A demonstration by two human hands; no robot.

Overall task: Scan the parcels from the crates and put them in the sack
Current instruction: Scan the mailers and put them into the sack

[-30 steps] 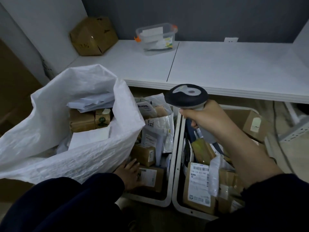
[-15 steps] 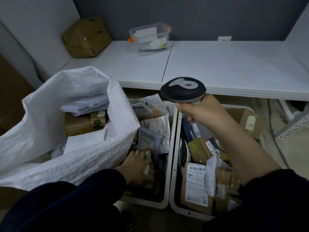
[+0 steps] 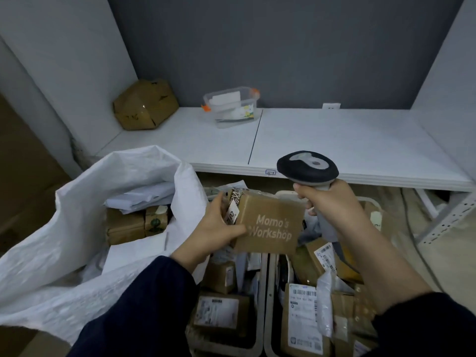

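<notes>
- Currently gripping a brown box (image 3: 270, 225) with left hand (image 3: 219, 228), thumb on its printed face; held above the crates (image 3: 260, 300), just beside the sack (image 3: 64, 253) mouth.
- Clasping scanner (image 3: 307, 168) handle in right hand (image 3: 327, 199), head raised just beside the box; cannot tell whether scanned.
- Counting several parcels (image 3: 125, 225) already inside the sack.
- Noting both crates well filled; judging most work left.
</notes>
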